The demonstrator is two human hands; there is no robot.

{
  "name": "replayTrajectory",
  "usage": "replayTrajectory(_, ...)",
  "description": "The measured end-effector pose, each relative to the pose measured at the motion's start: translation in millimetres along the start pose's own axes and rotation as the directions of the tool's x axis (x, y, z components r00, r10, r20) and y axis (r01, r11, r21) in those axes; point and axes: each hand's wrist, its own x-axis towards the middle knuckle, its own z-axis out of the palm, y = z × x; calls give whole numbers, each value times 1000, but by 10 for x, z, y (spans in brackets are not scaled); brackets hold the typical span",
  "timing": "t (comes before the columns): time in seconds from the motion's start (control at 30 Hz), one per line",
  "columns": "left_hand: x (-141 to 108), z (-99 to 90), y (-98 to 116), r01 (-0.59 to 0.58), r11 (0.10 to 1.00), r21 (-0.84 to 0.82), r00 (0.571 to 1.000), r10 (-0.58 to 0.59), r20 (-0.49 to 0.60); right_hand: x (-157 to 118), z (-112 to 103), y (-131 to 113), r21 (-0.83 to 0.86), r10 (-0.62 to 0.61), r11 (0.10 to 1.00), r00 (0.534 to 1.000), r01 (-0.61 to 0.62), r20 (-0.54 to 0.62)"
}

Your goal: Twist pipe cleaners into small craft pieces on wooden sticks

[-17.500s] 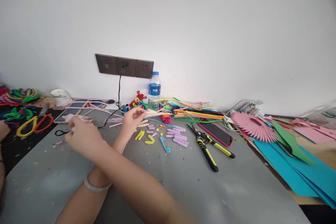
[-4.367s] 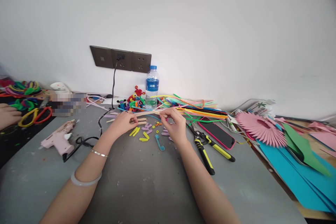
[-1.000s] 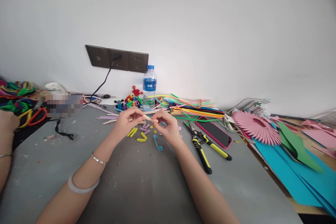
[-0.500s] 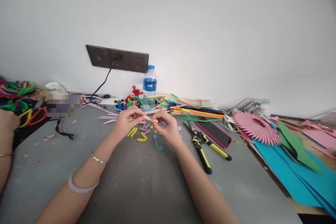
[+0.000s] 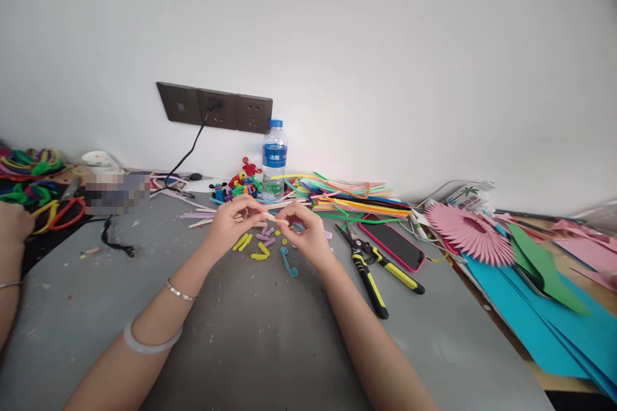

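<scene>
Together, the person's left hand (image 5: 236, 223) and right hand (image 5: 306, 231) pinch a short cream-coloured piece (image 5: 272, 218) between their fingertips, in front of the water bottle (image 5: 274, 157). Nearer the person than the bottle lie some yellow pieces (image 5: 259, 257) and a blue piece (image 5: 288, 263) with rounded ends. Right of the bottle spreads a bundle of coloured strips (image 5: 357, 201); farther right of it, pliers (image 5: 369, 286) lie with handles apart, beside a phone (image 5: 396, 244).

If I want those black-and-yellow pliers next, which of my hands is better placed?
Probably your right hand: the pliers lie to its right, while your left hand is farther away. Both hands pinch the cream strip, so neither is free.
</scene>
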Motion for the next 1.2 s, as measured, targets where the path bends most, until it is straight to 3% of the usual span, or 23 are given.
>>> replayTrajectory(1.2,-3,-17,-8,8,997,77,1000,-7,-21,-30,53,90,-65,-7,998,999,4,-33)
